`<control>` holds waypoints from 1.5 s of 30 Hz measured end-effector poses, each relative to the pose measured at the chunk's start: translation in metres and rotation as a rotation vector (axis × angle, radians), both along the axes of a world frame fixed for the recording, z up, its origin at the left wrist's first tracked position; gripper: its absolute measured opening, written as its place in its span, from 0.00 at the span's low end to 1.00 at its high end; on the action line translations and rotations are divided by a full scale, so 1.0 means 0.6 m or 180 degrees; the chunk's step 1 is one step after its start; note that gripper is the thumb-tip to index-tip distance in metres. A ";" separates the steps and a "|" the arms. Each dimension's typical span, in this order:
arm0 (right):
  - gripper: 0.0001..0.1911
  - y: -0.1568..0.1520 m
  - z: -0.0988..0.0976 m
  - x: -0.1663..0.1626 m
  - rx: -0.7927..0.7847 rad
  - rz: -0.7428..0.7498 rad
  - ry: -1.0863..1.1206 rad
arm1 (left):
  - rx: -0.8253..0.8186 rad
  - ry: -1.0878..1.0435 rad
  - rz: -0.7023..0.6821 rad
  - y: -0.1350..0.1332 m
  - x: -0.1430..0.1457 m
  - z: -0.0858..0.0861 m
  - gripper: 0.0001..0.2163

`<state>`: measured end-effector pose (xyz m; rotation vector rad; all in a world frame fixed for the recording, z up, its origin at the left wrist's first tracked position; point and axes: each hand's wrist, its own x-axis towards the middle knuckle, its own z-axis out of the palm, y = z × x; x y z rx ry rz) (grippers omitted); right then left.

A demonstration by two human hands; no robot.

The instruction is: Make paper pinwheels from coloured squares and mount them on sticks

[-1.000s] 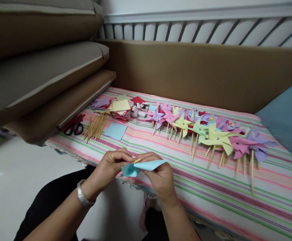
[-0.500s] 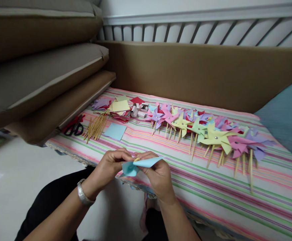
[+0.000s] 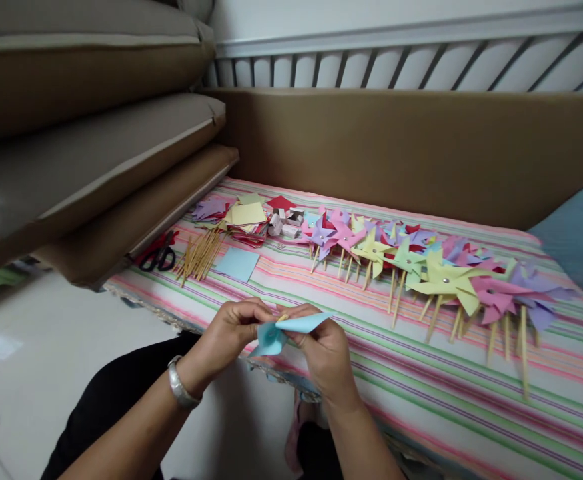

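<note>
Over the near edge of the striped cloth, a light blue paper pinwheel (image 3: 271, 339) is pinched between both hands. My left hand (image 3: 234, 331) closes thumb and fingers on its left side. On the other side, my right hand (image 3: 324, 350) grips the paper, one blue blade sticking out over the fingers. The tip of a wooden stick (image 3: 282, 318) shows between my fingertips, behind the paper; the rest of it is hidden. A flat light blue paper square (image 3: 238, 264) lies just beyond my left hand.
Finished pinwheels (image 3: 444, 280) in several colours lie in a row at right. Wooden sticks (image 3: 202, 253), black-handled scissors (image 3: 158, 259), stacked paper squares (image 3: 247, 215) and small boxes (image 3: 286, 223) lie at left. Brown cushions (image 3: 136, 180) rise beside them.
The view has shifted slightly, so everything sits a little further right and lower. Both hands keep their grip on the blue pinwheel, with almost no change in pose.
</note>
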<state>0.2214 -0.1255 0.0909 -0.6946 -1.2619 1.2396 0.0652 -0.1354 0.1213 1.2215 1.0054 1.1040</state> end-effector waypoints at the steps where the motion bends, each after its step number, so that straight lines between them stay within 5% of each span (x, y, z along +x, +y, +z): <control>1: 0.03 0.000 0.000 0.000 -0.0014 -0.0004 -0.0008 | -0.0002 -0.0005 -0.0021 0.000 0.000 0.000 0.02; 10: 0.01 0.007 0.003 0.000 -0.0080 -0.0034 -0.0175 | -0.0075 -0.0021 0.0046 0.004 0.001 -0.001 0.05; 16: 0.09 0.007 -0.004 0.001 -0.0535 -0.0193 0.0013 | -0.0187 -0.0146 -0.0008 0.003 0.003 -0.011 0.06; 30: 0.07 0.012 -0.003 0.008 -0.0532 -0.0039 -0.0093 | -0.0339 -0.0299 0.0036 0.005 0.007 -0.004 0.05; 35: 0.18 0.025 -0.012 0.014 -0.0730 -0.0080 0.0042 | -0.0733 -0.1038 0.0829 0.029 -0.023 -0.014 0.08; 45: 0.13 -0.011 -0.054 -0.080 -0.1425 0.1344 -0.0891 | -0.0617 -0.2238 0.1579 0.057 -0.057 0.000 0.06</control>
